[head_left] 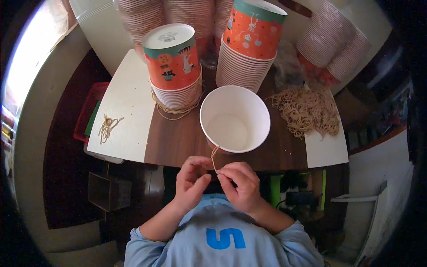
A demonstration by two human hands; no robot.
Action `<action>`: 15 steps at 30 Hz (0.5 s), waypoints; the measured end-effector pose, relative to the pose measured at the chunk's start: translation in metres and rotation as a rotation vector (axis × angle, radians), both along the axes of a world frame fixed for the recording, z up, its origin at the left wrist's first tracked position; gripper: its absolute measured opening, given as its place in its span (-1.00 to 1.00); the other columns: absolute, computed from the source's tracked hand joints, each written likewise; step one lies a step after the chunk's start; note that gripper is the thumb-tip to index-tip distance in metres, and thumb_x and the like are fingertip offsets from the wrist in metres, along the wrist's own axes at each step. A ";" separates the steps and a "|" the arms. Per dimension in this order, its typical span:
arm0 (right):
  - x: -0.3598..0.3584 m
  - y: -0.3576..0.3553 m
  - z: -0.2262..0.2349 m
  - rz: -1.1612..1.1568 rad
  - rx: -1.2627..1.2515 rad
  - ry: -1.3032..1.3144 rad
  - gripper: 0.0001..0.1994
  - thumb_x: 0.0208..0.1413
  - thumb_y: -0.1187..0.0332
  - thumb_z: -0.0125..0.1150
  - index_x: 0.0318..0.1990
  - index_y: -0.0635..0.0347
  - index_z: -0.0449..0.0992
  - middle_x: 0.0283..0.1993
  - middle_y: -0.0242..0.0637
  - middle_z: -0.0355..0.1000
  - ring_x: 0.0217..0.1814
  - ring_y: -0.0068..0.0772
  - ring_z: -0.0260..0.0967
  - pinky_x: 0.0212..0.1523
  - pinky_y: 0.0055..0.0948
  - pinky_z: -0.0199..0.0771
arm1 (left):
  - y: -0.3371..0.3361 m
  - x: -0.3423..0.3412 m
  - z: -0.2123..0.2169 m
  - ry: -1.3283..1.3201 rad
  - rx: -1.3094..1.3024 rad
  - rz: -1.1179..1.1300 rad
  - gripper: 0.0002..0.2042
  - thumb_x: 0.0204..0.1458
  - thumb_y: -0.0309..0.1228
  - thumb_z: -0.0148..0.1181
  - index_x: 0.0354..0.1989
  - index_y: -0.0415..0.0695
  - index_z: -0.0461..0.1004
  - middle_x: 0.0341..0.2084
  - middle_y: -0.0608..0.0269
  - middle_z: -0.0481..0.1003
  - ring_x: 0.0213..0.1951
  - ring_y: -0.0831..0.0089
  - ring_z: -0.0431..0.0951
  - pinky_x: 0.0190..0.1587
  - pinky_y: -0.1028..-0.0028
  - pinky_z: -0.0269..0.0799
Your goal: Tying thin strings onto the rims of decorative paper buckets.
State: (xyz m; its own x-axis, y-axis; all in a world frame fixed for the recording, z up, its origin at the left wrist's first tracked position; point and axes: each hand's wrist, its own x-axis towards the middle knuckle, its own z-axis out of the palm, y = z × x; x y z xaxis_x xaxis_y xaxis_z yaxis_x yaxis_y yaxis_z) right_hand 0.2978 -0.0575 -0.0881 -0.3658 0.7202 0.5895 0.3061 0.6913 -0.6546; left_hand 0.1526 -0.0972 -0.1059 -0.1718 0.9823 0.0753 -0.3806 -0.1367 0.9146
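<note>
A large paper tub (259, 116), white inside with a bit of orange outer wall showing, stands mouth up near the table's front edge. From its near rim a thin tan cord (214, 158) hangs in a small loop. My right hand (241, 183) is closed, thumb and finger pinching the cord's lower end. Just left of it, my left hand (192, 181) has curved fingers with a gap between thumb and forefinger, and I see nothing held in it. Whether a left fingertip touches the cord, I cannot tell.
Behind the tub rise two stacks of upturned orange-and-green tubs, one left (171, 66) with cords around its base, one right (249, 49). A heap of tan cords (308, 111) lies at right, a few cords (108, 127) at left. Plastic-wrapped tubs (327, 35) stand farther back.
</note>
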 end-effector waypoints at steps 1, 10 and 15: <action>0.000 0.001 0.001 -0.003 -0.015 0.012 -0.86 -0.12 0.49 0.26 -0.36 0.19 0.48 -0.35 -0.27 0.41 -0.34 -0.22 0.37 -0.31 -0.34 0.37 | 0.002 0.000 0.003 0.174 0.078 0.095 -0.79 -0.06 -0.65 0.09 -0.21 -0.19 0.40 -0.21 0.30 0.36 -0.35 0.68 0.40 -0.37 0.72 0.26; 0.001 0.007 0.010 0.020 -0.010 -0.040 -0.89 -0.09 0.49 0.24 -0.35 0.20 0.48 -0.35 -0.26 0.42 -0.33 -0.23 0.39 -0.27 -0.35 0.39 | 0.026 -0.015 0.009 0.989 0.301 0.171 -0.70 -0.18 -0.66 0.18 -0.21 -0.18 0.44 -0.45 0.17 0.38 -0.49 0.42 0.51 -0.50 0.51 0.45; 0.000 0.008 0.005 -0.003 -0.134 0.053 -0.89 -0.09 0.52 0.23 -0.35 0.22 0.49 -0.36 -0.24 0.42 -0.37 -0.24 0.40 -0.33 -0.38 0.42 | 0.024 -0.007 0.000 0.911 0.269 0.247 -0.68 -0.21 -0.63 0.23 -0.20 -0.18 0.44 -0.47 0.18 0.38 -0.50 0.38 0.50 -0.49 0.53 0.45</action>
State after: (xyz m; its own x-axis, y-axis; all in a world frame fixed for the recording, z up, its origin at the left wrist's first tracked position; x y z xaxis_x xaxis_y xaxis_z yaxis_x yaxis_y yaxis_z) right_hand 0.2978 -0.0498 -0.0828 -0.3341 0.7950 0.5063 0.2709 0.5956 -0.7563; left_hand 0.1457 -0.0729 -0.1055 -0.1353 0.8569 0.4974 0.5225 -0.3648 0.7707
